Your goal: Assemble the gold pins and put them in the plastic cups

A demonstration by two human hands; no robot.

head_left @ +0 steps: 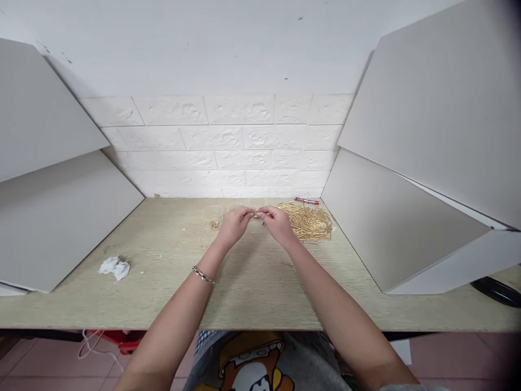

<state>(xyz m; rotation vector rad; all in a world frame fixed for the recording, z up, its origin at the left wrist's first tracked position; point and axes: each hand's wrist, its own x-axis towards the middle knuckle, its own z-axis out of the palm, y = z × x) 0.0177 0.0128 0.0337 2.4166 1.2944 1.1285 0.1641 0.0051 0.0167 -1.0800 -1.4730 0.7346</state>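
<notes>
Between our fingertips, a slim, gold-coloured, shiny piece (256,215) spans from our left hand (235,224) to our right hand (279,221), both pinched nearly closed on it, seemingly to steady something so small. Just right of the right hand lies a loose heap of thin, metallic-looking gold sticks (311,224), probably for easy reach. Our fingers hide the piece's ends; left of the left hand, a tiny gold-coloured cluster (214,224) is too small to make out.

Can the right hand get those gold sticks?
Probably yes: the pile of thin gold sticks lies right beside the right hand with nothing between, though it seems busy holding a small gold piece.
</notes>
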